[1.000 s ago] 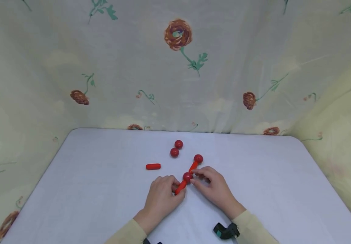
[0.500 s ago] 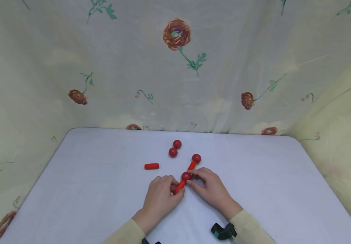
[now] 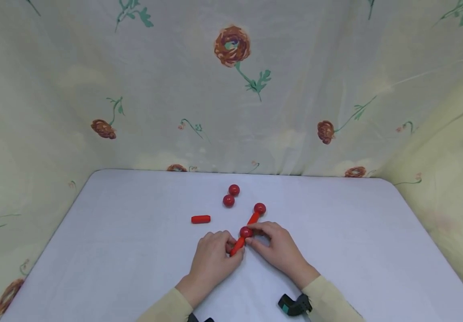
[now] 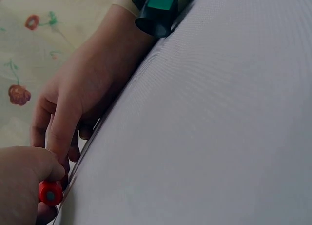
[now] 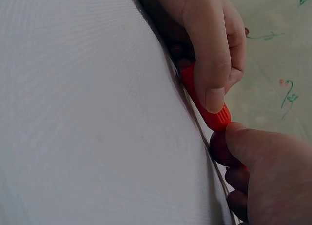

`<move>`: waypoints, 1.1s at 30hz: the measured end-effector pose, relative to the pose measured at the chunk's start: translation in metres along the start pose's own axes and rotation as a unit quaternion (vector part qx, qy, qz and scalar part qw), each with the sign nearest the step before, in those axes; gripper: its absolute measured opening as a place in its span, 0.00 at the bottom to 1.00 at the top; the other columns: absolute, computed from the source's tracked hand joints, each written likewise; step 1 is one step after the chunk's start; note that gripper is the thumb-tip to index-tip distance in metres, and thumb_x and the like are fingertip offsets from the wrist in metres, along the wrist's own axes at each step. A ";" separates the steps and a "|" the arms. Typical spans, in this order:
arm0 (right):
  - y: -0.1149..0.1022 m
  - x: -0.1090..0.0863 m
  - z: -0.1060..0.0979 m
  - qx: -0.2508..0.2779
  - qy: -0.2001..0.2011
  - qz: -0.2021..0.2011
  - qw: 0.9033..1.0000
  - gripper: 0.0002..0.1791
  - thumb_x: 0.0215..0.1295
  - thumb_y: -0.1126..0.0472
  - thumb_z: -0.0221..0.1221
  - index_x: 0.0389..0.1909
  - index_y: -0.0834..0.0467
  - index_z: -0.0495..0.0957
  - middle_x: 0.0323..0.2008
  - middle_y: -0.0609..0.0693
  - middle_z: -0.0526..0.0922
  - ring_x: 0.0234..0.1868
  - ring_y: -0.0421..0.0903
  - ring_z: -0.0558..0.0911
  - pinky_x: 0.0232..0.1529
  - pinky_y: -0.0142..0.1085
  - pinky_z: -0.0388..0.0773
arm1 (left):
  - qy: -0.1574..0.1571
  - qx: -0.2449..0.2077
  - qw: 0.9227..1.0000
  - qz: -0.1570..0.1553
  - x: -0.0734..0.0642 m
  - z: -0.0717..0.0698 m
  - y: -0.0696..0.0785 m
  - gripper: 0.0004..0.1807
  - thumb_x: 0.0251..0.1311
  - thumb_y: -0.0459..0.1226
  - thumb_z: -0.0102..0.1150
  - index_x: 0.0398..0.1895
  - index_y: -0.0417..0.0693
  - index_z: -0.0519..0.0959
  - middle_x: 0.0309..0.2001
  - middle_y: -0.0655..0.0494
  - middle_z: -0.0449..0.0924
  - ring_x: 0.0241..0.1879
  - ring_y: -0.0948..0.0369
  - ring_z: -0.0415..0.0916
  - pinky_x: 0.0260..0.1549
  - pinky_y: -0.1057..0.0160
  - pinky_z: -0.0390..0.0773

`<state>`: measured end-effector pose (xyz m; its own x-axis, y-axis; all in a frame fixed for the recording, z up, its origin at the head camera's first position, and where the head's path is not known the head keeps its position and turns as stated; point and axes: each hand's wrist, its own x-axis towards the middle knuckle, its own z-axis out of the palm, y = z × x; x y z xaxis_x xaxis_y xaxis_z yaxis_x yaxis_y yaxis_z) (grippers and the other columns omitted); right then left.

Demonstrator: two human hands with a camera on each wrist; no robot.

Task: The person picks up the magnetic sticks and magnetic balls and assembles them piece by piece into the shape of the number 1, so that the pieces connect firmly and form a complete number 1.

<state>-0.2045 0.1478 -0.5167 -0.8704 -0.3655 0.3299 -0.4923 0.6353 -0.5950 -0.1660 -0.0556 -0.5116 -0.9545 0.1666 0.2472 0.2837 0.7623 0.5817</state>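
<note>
My left hand (image 3: 215,257) pinches a short red rod (image 3: 237,246) between thumb and fingers. In the left wrist view, the near end of this rod (image 4: 50,194) shows a small grey disc. A shiny red ball (image 3: 245,232) sits against the rod's far end, and the thumb and index finger of my right hand (image 3: 281,250) pinch it. Beyond it, a second red rod (image 3: 253,218) leads in line to another red ball (image 3: 260,208); right fingers partly cover where it meets the held ball. In the right wrist view, the held ball (image 5: 222,149) is dark and partly hidden.
A loose red rod (image 3: 201,219) lies left of the hands. Two red balls (image 3: 229,201) lie close together farther back. All rest on a white-covered table (image 3: 134,214), with a flowered cloth (image 3: 155,89) hanging behind and at both sides. Each wrist wears a black device (image 3: 295,305).
My right thumb and index finger have moved slightly left and closed in farther around the ball. My left hand keeps its hold on the rod. The loose pieces look unmoved.
</note>
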 end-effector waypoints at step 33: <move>0.006 -0.002 0.002 0.018 -0.012 0.035 0.999 0.18 0.59 0.50 0.70 0.51 0.42 0.81 0.44 0.28 0.79 0.45 0.31 0.76 0.47 0.36 0.78 | -0.059 0.017 0.996 -0.067 0.089 -0.062 -0.042 0.29 0.60 0.50 0.67 0.64 0.54 0.76 0.61 0.54 0.74 0.60 0.54 0.71 0.55 0.50 0.74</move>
<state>-0.2054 0.1508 -0.5221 -0.9022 -0.3375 0.2685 -0.4287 0.6347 -0.6429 -0.2578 -0.1120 -0.4659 -0.9882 0.1331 0.0753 0.1521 0.8036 0.5754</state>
